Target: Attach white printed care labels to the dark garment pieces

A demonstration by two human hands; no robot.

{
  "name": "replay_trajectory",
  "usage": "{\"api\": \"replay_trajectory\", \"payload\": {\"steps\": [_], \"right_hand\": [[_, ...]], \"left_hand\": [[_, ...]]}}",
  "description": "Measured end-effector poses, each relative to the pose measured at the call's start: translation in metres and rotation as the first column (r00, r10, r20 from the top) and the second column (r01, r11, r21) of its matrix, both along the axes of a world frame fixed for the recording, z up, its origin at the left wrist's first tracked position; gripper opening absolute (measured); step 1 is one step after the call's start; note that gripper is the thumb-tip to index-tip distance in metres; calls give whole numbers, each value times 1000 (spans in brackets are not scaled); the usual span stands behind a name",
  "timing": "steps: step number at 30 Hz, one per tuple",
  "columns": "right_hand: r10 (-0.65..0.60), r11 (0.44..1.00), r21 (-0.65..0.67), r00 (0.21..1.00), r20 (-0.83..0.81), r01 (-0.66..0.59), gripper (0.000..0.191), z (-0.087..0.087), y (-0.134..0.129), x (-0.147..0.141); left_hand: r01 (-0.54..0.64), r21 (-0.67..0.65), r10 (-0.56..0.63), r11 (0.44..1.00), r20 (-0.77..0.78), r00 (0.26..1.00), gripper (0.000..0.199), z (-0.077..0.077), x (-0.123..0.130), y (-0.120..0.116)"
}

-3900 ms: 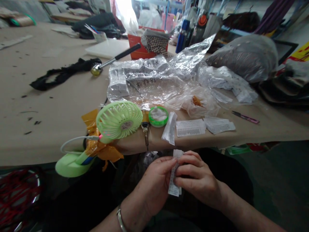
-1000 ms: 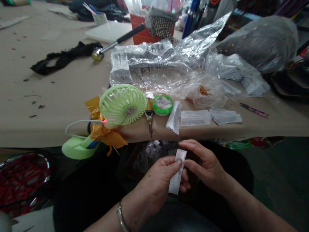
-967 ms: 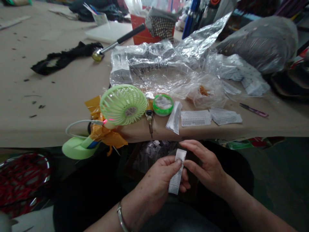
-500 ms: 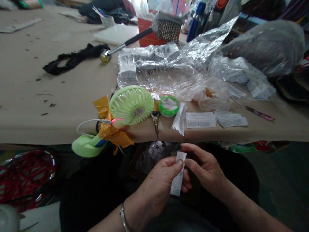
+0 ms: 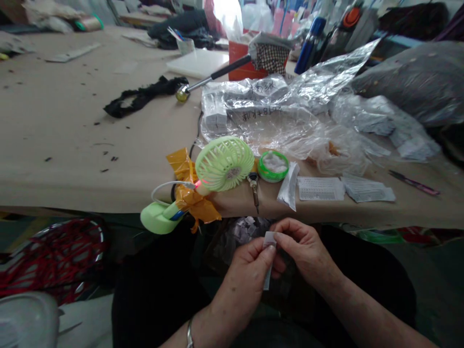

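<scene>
A narrow printed paper strip (image 5: 269, 238) is between my hands, over my lap below the table edge. My left hand (image 5: 250, 270) pinches its middle between thumb and fingers, and the lower end shows beneath. The thumb and forefinger of my right hand (image 5: 302, 246) close on the strip's upper right corner. On the table's front edge lie a printed paper stack (image 5: 321, 188), a fanned stack (image 5: 368, 188) and a curved bundle of white strips (image 5: 289, 187). Left of these are a green round tub with white filling (image 5: 273, 165) and a soldering-iron-like tool (image 5: 255, 191).
A green fan (image 5: 224, 164) is taped to the table edge (image 5: 72, 193). Behind it lie clear plastic bags (image 5: 268, 116), a hammer (image 5: 213, 75) and black cloth (image 5: 141, 96). Pink-handled tweezers or a blade (image 5: 415, 182) lie at right. A red woven chair (image 5: 54, 261) stands at lower left.
The view has shifted, so the table items appear farther right. My right fingers have closed on the strip's top corner, and the strip's upper part now looks bent.
</scene>
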State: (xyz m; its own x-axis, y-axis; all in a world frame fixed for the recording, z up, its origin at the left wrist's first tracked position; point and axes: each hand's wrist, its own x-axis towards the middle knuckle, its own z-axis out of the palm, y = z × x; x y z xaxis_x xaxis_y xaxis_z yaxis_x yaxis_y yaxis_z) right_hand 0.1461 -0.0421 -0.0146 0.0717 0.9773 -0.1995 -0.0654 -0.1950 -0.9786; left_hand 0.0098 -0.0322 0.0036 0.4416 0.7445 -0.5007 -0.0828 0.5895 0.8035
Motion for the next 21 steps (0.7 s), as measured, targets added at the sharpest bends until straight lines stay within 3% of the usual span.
{"api": "replay_trajectory", "payload": {"steps": [4,9,16,21], "right_hand": [[8,996,92,1000,18,-10,17,2,10,-11],[-53,987,154,992,116,35,14,3,18,-18],[-96,976,208,978,185,56,15,5,23,-20],[-89,973,226,976,200,42,14,3,25,-19]], "left_hand": [[-87,212,109,973,-89,990,13,-6,-12,9],[-89,442,198,892,-207,958,12,-7,-20,20],[-98,593,277,799,-219,936,11,0,-18,30],[-15,676,291,737,-297,910,14,-1,-17,34]]}}
